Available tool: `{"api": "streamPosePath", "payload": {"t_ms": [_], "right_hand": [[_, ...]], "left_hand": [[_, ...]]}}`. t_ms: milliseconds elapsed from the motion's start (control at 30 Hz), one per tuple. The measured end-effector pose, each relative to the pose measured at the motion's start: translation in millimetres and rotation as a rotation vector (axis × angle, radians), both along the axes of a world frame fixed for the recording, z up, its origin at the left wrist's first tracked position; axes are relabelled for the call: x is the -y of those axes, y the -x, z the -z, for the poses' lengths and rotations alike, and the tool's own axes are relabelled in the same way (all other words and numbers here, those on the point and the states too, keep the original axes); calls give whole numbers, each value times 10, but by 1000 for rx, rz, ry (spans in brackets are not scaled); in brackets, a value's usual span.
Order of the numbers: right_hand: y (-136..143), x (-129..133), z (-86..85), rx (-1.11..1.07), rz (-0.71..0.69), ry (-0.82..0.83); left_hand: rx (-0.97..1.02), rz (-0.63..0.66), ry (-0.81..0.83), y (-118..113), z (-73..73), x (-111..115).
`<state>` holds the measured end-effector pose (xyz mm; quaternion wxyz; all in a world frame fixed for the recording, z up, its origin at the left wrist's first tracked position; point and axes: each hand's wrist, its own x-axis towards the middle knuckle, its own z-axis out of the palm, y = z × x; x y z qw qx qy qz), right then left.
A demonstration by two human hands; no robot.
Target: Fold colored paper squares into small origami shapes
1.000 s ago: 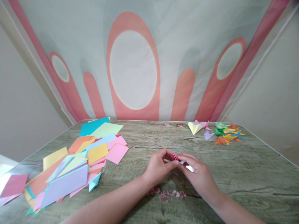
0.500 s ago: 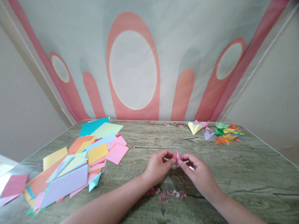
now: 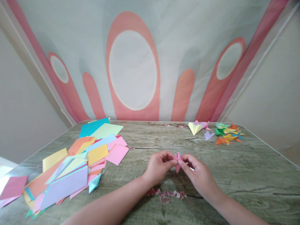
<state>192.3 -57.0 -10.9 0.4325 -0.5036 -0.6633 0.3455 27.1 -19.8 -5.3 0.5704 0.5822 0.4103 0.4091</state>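
A small folded piece of pink origami paper [image 3: 177, 168] is held over the table, its pointed tip up and another point hanging down. My left hand [image 3: 158, 165] pinches its left side between thumb and fingers. On the right side, my right hand [image 3: 197, 170] grips it the same way, thumb toward me. Both hands' fingertips hide part of the folds. Beneath the wrists, a pink and white floral pattern [image 3: 167, 195] shows on the table surface.
Loose coloured paper sheets [image 3: 67, 184] spread over the left of the wood-grain table [image 3: 150, 137]. At the back right lie several folded paper figures [image 3: 228, 134], a pale yellow folded piece [image 3: 194, 128] and a lilac one [image 3: 209, 135]. A printed backdrop [image 3: 133, 68] stands behind.
The pink paper has turned or spread a little, so more of its face and its lower point now show between the fingers. Both hands stay in nearly the same place.
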Motion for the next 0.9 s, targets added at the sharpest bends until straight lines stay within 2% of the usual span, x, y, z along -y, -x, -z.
{"api": "streamPosePath", "payload": {"t_ms": [133,333,500,600,800,900], "right_hand": [[-2,6,-15,13,11,1],[-19,-23,-53,-52,-12,-95],[-38,-39,8,-67,-55,3],[-21,-34,64,-82,-47,52],[33,-11,57,-102,-33,29],[38,11,32,-66,-32,13]], "left_hand": [[50,20,47,-3,-3,-12],[76,88,44,12,-39,-52],[109,85,36,24,-37,-76],[-1,26,-54,38,-18,-74],[-214,93,-141,69,-79,-27],[-306,61,-196,70,-117,-10]]}}
